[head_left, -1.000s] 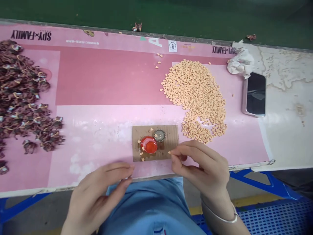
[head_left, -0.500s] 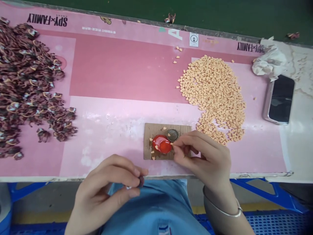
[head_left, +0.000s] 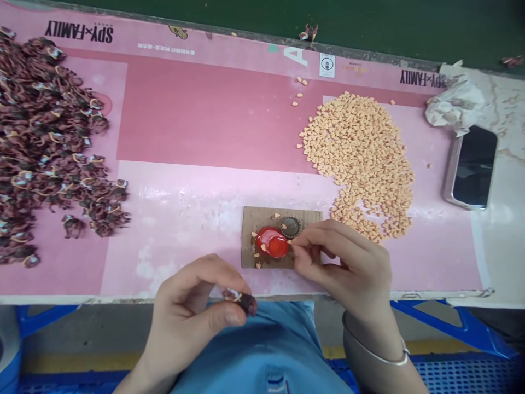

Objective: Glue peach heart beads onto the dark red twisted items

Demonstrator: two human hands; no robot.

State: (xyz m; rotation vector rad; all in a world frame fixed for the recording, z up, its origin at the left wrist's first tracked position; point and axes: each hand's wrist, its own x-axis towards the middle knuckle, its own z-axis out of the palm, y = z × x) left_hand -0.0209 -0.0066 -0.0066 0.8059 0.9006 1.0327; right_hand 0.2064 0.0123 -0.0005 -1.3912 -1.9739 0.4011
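My left hand [head_left: 200, 306] is closed on a small dark brown figurine [head_left: 246, 302] with a whitish patch and a yellow band, held over the table's front edge. My right hand [head_left: 344, 262] pinches a tiny yellow-orange piece [head_left: 290, 242] between thumb and forefinger, at the right rim of a red dish [head_left: 268, 241]. That dish sits on a brown cardboard square [head_left: 249, 219], with a ridged bottle cap [head_left: 292, 226] touching or very near it. Several loose yellow pieces lie on the cardboard and at the dish.
Many similar brown figurines [head_left: 45, 126] are heaped at the left. A wide pile of yellow-orange pieces [head_left: 361, 148] spreads right of the middle. Farther right are a phone [head_left: 471, 167] and crumpled tissue [head_left: 453, 104]. One figurine [head_left: 309, 33] lies beyond the far edge, on green.
My left hand has moved slightly right and turned, bringing more of the figurine into sight. The right hand stays almost still at the dish's rim.
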